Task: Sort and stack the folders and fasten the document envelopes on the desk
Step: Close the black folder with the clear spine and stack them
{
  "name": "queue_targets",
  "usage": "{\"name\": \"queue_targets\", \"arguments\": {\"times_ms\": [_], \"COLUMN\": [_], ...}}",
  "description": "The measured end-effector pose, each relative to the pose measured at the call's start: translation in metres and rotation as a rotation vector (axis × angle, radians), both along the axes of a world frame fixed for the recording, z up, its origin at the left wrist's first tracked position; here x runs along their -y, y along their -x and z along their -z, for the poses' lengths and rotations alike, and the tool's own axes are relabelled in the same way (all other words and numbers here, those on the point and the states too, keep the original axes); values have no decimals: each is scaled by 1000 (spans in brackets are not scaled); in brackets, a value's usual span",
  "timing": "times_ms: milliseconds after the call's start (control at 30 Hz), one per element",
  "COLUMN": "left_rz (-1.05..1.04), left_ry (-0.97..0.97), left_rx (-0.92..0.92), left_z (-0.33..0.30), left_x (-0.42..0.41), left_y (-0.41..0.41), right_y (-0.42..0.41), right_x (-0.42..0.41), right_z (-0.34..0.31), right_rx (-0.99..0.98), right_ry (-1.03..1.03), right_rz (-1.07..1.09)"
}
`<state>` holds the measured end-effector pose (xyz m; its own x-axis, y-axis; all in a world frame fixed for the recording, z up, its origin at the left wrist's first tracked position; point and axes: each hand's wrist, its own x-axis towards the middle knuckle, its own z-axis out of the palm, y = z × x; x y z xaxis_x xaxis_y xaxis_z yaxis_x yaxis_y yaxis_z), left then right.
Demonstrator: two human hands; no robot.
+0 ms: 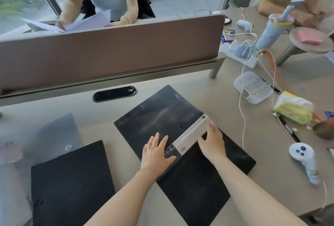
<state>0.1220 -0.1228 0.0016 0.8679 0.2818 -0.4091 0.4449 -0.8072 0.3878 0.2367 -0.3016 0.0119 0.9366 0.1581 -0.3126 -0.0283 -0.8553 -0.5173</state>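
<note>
A black folder (162, 115) lies spread open, outer side up, in the middle of the desk, with a white labelled spine (191, 135) running diagonally across it. My left hand (156, 150) rests flat, fingers apart, on the folder at the spine's lower end. My right hand (212, 141) grips the spine's upper right side, fingers curled over its edge. A second black folder (72, 182) lies shut at the lower left. Partly under it, a translucent grey document envelope (56, 132) with a snap button lies farther left.
A brown divider panel (108, 52) runs across the desk behind the folders, with a person handling papers beyond it. To the right lie a clear plastic box (253, 86), white cables, a yellow tissue pack (293, 107), a white controller (301, 155) and another person's arms.
</note>
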Motion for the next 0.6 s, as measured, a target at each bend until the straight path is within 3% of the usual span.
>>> {"name": "queue_targets", "arguments": {"times_ms": [267,600], "left_rz": [22,11], "left_ry": [-20,-51], "left_rx": [-48,-32], "left_z": [10,18], "left_x": [5,5], "left_y": [-22,-26], "right_y": [-33,-56], "right_x": [3,-2], "right_z": [8,11], "right_rx": [-87,-50], "right_ry": [98,98], "right_rz": [-64,33]}}
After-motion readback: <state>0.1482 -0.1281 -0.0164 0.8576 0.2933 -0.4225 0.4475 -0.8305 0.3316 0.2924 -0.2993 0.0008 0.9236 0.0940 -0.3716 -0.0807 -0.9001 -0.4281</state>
